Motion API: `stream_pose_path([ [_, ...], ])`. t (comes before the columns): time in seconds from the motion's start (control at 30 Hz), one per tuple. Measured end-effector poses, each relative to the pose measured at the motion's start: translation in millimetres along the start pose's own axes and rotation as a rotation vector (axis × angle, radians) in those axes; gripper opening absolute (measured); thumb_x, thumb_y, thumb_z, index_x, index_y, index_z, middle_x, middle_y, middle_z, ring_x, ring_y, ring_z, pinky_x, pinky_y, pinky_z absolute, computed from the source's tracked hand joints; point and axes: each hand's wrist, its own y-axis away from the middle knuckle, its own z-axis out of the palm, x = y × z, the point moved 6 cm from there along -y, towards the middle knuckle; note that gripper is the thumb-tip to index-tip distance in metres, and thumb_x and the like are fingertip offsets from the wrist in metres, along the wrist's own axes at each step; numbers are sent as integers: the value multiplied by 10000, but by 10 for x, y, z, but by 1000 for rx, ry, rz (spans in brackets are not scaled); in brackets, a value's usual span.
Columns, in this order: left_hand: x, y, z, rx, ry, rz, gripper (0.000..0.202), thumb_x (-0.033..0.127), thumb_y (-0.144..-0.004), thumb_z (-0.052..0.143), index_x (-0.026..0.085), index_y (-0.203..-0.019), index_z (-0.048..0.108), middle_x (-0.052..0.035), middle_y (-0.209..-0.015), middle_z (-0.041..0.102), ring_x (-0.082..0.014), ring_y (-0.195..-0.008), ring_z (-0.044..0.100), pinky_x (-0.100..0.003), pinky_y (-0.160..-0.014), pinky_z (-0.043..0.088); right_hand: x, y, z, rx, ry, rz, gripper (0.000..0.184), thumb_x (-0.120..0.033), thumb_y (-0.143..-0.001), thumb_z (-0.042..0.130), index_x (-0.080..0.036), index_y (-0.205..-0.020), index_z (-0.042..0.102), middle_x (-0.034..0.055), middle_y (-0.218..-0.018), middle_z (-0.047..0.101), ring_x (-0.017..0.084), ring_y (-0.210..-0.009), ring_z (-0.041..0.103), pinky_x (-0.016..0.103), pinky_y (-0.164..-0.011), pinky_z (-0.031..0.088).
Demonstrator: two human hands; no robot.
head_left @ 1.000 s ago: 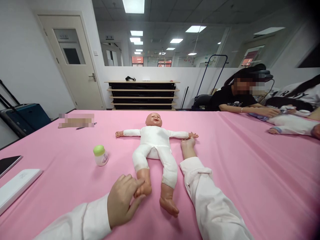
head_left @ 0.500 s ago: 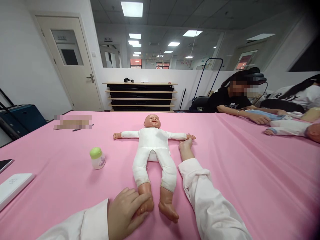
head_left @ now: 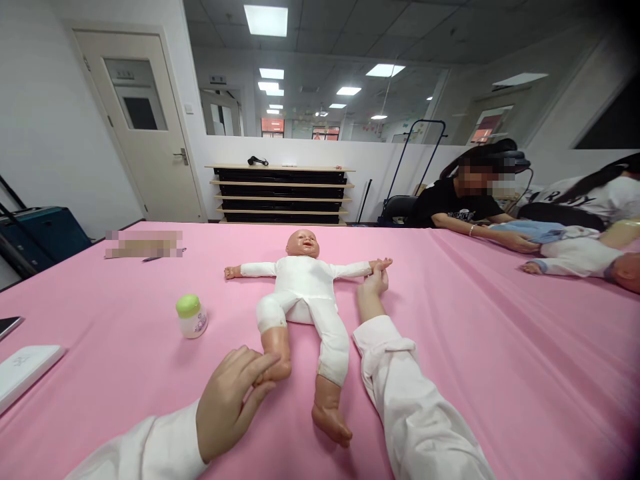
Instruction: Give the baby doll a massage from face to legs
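Note:
A baby doll (head_left: 305, 280) in a white cloth body lies on its back on the pink cover, arms spread, feet toward me. My left hand (head_left: 235, 397) is closed around the doll's foot on the left of the view, which it holds with that knee bent; the foot's toes are hidden under my fingers. The other leg lies straight. My right hand (head_left: 374, 283) grips the doll's hand on the right side, fingers curled beneath it, and that arm is stretched outward.
Left of the doll stands a small jar (head_left: 193, 319) with a green lid. A white box (head_left: 27, 373) and a dark phone (head_left: 9, 327) lie at the left edge. A person (head_left: 465, 200) at the far right handles another doll (head_left: 575, 257). Low shelves (head_left: 283, 193) stand behind the table.
My left hand has moved left and slightly up with the doll's foot, bending that leg. My right hand has raised the doll's hand a little.

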Motion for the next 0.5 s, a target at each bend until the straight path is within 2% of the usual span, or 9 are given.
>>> stream_pose_path([
  [0.1,-169,-173,-96,37,56,-151,259,268,-879,435,235,-1125,511,-7,-770,597,-106,-683,541,-225,-615,448,-247,69,212,-83,6,-105,485,-351,-765,508,-110,-1186,497,116,-1244,528,178,-1120,528,328,-988,405],
  [0.2,-387,-364,-113,69,116,-322,276,332,-880,425,230,-1115,529,-27,-952,636,-126,-814,588,-248,-697,466,-455,216,497,-248,46,-175,522,-315,-713,585,-90,-1179,516,128,-1203,567,176,-1082,553,320,-980,414],
  [0.37,-706,-594,85,56,252,-448,317,390,-867,421,221,-1113,529,-24,-1016,634,-125,-826,582,-261,-738,456,-526,651,919,-636,217,-234,400,-234,-655,628,-128,-1041,618,93,-1050,656,198,-955,612,347,-878,479],
  [0.5,-910,-622,305,64,362,-506,322,380,-862,428,211,-1120,520,-26,-987,633,-116,-807,567,-255,-737,445,-466,967,1039,-862,394,-324,318,-215,-646,660,-208,-964,669,46,-1011,672,225,-963,600,394,-901,449],
])
